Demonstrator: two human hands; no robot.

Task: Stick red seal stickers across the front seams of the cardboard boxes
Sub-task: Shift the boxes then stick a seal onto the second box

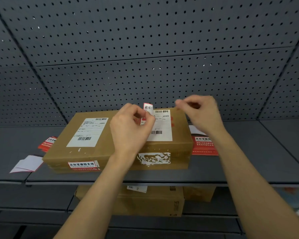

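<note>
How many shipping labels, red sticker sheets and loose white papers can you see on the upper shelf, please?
Shipping labels: 2
Red sticker sheets: 2
Loose white papers: 2
Total: 6

Two flat brown cardboard boxes sit side by side on the grey shelf, touching, each with a white shipping label on top. The left box already carries a red seal sticker across its front seam. The right box shows only a torn white patch on its front. Another red-edged sticker stands upright above it, pinched at its lower end.
</note>
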